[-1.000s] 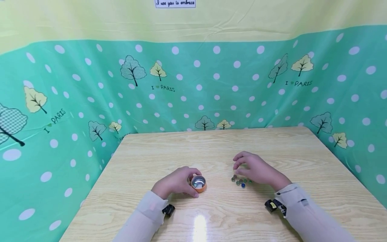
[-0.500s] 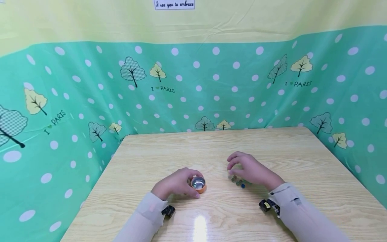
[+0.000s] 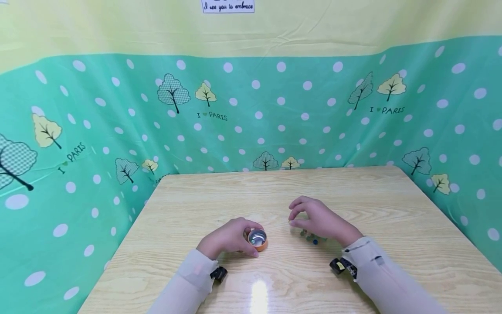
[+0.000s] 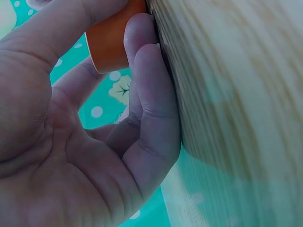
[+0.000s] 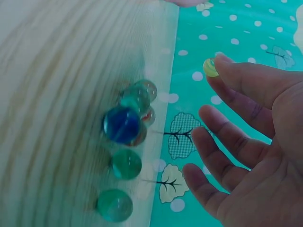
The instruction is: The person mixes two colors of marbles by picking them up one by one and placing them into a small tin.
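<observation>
My left hand (image 3: 230, 237) grips a small round orange container (image 4: 110, 42) with a shiny silvery inside, standing on the table, thumb and fingers round its wall. Small greenish and dark spots show inside it in the head view. Thumb and forefinger of my right hand (image 3: 324, 221) pinch a yellowish glass marble (image 5: 209, 67), held above the table; the other fingers are loosely bent. Below this hand several loose marbles lie clustered, among them a blue marble (image 5: 122, 125) and a green marble (image 5: 126, 164). The hand hides part of the cluster in the head view.
The wood-grain table (image 3: 219, 192) ends at a green polka-dot curtain (image 3: 274, 113) behind and at both sides. Each sleeve carries a small black device (image 3: 218, 274) at the wrist. Glare marks the near tabletop.
My right hand has moved left, towards the orange container, with the yellowish marble coming clear of the cluster. The left hand and the container have stayed in place.
</observation>
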`<state>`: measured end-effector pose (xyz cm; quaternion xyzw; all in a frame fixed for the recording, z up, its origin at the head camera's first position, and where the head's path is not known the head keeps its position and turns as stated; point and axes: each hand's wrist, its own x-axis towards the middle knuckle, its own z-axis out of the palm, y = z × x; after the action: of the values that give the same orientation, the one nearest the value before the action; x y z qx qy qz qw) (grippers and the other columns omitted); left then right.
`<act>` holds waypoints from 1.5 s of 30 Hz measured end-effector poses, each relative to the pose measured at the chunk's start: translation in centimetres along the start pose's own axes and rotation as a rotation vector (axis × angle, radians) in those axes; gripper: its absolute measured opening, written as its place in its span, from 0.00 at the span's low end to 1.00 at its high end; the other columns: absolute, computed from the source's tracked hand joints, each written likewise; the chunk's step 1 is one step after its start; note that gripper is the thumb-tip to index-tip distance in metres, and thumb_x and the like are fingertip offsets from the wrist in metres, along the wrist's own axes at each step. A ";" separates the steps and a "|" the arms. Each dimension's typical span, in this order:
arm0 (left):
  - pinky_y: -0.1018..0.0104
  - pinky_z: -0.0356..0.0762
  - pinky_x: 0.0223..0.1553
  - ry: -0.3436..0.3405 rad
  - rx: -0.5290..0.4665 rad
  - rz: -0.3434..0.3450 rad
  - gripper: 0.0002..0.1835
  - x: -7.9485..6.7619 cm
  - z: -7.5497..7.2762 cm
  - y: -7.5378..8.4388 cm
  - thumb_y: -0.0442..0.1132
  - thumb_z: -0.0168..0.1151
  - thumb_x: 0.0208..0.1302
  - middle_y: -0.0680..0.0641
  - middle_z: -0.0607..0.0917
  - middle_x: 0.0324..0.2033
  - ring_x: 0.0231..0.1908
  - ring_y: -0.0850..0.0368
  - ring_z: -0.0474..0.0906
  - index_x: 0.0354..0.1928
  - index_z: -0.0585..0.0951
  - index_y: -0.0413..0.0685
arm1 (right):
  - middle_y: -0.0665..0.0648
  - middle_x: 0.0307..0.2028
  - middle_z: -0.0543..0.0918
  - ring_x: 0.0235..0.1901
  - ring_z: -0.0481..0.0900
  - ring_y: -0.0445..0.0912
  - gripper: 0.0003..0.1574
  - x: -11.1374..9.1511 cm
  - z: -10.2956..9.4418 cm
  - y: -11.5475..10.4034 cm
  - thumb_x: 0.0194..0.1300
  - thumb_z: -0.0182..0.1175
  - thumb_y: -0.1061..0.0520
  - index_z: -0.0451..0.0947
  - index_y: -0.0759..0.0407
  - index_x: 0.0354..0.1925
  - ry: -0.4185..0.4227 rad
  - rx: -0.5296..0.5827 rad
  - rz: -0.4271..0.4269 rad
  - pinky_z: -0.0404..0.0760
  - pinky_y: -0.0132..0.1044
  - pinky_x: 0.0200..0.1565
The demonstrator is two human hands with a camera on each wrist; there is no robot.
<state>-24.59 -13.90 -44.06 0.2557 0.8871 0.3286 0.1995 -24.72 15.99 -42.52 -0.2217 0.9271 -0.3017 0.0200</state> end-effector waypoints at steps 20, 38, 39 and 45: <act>0.60 0.79 0.47 -0.009 -0.012 0.022 0.27 0.1 -0.1 -0.1 0.43 0.87 0.46 0.57 0.88 0.44 0.45 0.57 0.81 0.51 0.87 0.65 | 0.51 0.56 0.82 0.60 0.78 0.51 0.05 1.5 2.1 -2.2 0.65 0.74 0.53 0.87 0.40 0.34 -0.022 -0.003 -0.095 0.75 0.54 0.65; 0.60 0.80 0.46 -0.016 -0.004 0.015 0.28 0.0 -0.3 0.0 0.42 0.87 0.45 0.56 0.88 0.43 0.41 0.59 0.82 0.52 0.88 0.64 | 0.49 0.52 0.83 0.56 0.79 0.48 0.04 1.8 3.8 -3.3 0.64 0.74 0.53 0.88 0.42 0.35 0.044 0.084 -0.127 0.76 0.52 0.64; 0.61 0.80 0.46 -0.016 -0.008 0.018 0.28 0.0 -0.3 0.0 0.42 0.86 0.45 0.56 0.88 0.44 0.41 0.59 0.82 0.52 0.88 0.64 | 0.49 0.52 0.83 0.56 0.79 0.47 0.04 1.8 4.0 -3.3 0.64 0.74 0.53 0.88 0.42 0.35 0.046 0.089 -0.126 0.76 0.52 0.64; 0.63 0.80 0.46 -0.015 -0.015 0.028 0.30 0.0 -0.1 0.0 0.42 0.86 0.45 0.56 0.89 0.44 0.43 0.57 0.83 0.54 0.87 0.65 | 0.48 0.52 0.82 0.56 0.78 0.47 0.02 1.6 4.6 -3.7 0.64 0.74 0.52 0.89 0.44 0.36 0.028 0.110 -0.112 0.77 0.51 0.63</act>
<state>-24.69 -13.94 -44.00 0.2693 0.8794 0.3358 0.2035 -23.91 10.11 -44.00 -0.2676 0.8953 -0.3560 0.0024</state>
